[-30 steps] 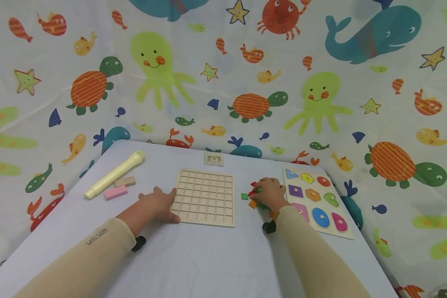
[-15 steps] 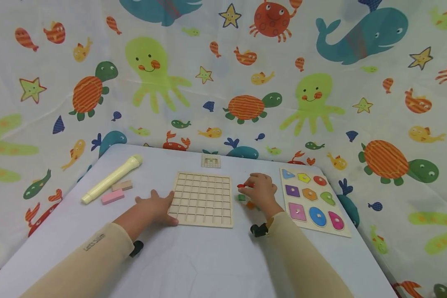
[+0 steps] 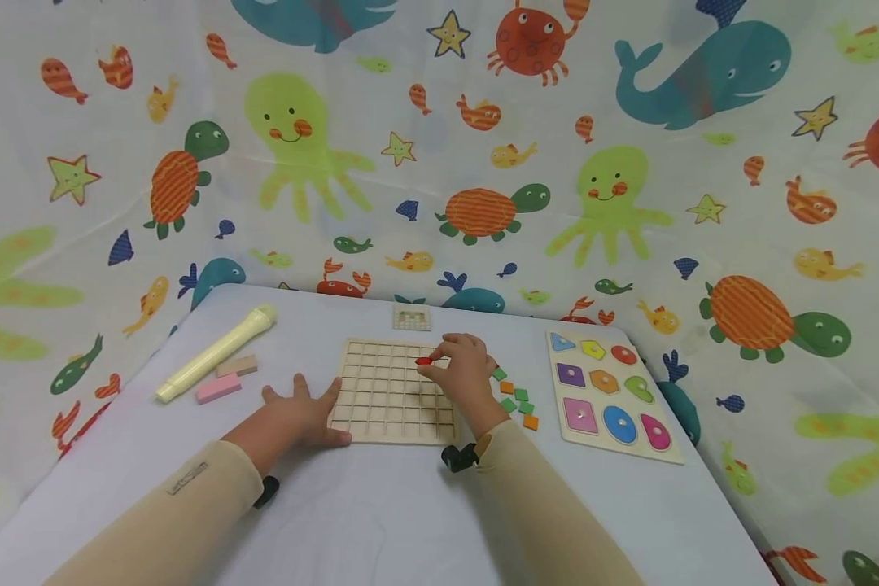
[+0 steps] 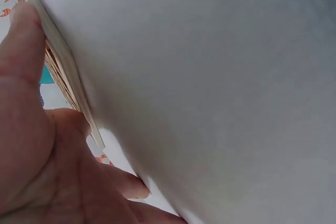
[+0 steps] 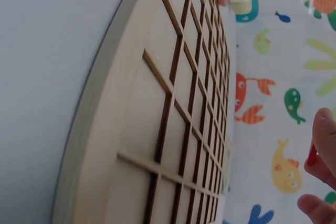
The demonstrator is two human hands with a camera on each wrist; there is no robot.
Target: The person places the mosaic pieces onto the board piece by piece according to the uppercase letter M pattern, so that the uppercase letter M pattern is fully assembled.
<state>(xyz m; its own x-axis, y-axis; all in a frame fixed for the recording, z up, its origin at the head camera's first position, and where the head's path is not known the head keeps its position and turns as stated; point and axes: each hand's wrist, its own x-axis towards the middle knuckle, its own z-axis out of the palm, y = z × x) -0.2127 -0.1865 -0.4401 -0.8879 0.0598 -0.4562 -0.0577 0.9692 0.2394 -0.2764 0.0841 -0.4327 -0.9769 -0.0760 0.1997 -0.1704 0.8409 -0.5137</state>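
A square wooden board (image 3: 381, 391) with a grid of recessed cells lies on the white table. My left hand (image 3: 300, 417) rests at its left edge with fingers spread; the left wrist view shows a finger and the thumb of this hand (image 4: 47, 150) against the board's side. Between thumb and forefinger my right hand (image 3: 467, 381) pinches a small red tile (image 3: 423, 360) over the board's upper right part. In the right wrist view the red tile (image 5: 312, 155) shows edge-on, apart from the board. Right of that hand lie several loose green tiles (image 3: 509, 405) and orange tiles (image 3: 531, 422).
Behind the board is a small patterned card (image 3: 412, 317). A shape puzzle board (image 3: 608, 395) with coloured pieces lies at right. At left are a pale yellow tube (image 3: 216, 352), a pink block (image 3: 218, 388) and a tan block (image 3: 238, 366). A sea-animal cloth hangs behind the table.
My right hand has come up from the loose tiles with a red tile and moved left over the board, uncovering the green and orange tiles. The left hand stays at the board's edge.
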